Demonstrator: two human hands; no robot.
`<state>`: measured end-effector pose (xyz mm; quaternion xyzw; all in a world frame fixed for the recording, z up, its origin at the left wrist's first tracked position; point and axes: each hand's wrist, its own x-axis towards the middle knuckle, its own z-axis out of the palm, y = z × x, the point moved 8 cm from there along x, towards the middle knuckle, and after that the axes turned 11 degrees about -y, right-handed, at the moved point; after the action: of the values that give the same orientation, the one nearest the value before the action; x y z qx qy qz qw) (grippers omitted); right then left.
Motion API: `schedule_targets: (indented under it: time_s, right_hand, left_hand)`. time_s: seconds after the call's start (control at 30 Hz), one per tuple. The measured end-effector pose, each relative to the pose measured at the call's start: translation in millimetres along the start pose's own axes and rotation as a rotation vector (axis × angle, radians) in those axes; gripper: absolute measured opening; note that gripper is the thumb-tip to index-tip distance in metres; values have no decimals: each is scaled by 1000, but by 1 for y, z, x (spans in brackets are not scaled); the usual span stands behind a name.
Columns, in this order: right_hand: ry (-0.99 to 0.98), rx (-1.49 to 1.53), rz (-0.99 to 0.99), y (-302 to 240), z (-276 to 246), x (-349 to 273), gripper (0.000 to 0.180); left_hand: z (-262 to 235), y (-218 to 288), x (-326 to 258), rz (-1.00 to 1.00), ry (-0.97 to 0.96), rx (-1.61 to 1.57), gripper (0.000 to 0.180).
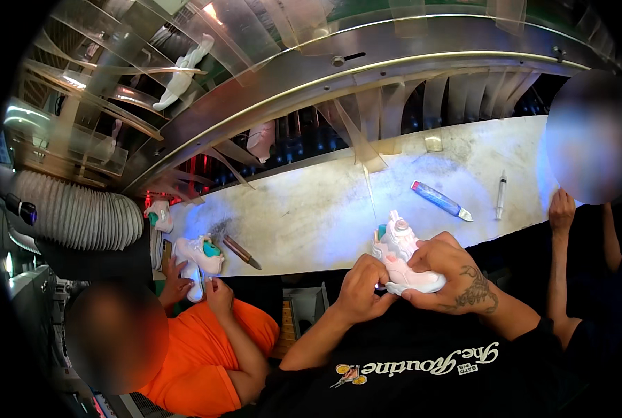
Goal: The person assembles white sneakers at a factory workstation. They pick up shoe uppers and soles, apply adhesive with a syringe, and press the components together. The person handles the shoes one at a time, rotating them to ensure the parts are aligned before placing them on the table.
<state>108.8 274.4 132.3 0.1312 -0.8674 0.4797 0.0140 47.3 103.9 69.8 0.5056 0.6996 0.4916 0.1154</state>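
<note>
A pale pink and white sneaker [403, 261] with a teal patch inside is held in front of me, just off the bench's near edge. My right hand [445, 273] grips it from the right, with the thumb below and fingers over the upper. Against its left side, at the sole's edge, my left hand [364, 289] is closed in a pinch. A small bright glint shows at those fingertips; what they hold, if anything, is too small to name. A thin pale strand hangs above the shoe from the machine.
On the pale bench [304, 223] lie a blue-and-red cutter knife [442, 201], a syringe [501, 195] and a brown-handled knife [242, 252]. Left, a co-worker in orange [206, 355] handles another sneaker [201, 259]. A person's arm [560, 244] is at right. Plastic-flapped machinery [394, 56] borders the far side.
</note>
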Motion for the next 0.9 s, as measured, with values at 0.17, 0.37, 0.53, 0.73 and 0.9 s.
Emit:
schedule_targets:
  time_s: [0.17, 0.37, 0.53, 0.73, 0.9]
  right_hand:
    - [-115, -32, -38, -6, 3, 4, 46]
    - [-275, -70, -59, -8, -2, 6, 47]
    - [-270, -22, -53, -8, 3, 2, 48]
    - [-229, 14, -65, -6, 9, 4, 49]
    - [-118, 93, 4, 2, 8, -8, 45]
  left_hand:
    - [-8, -6, 7, 34, -35, -16, 41]
    - [-2, -12, 14, 41, -73, -96, 43]
    - [1, -14, 11, 57, -99, -117, 46]
    - [2, -21, 5, 26, -96, -178, 47]
    - [6, -23, 4, 0, -138, -104, 44]
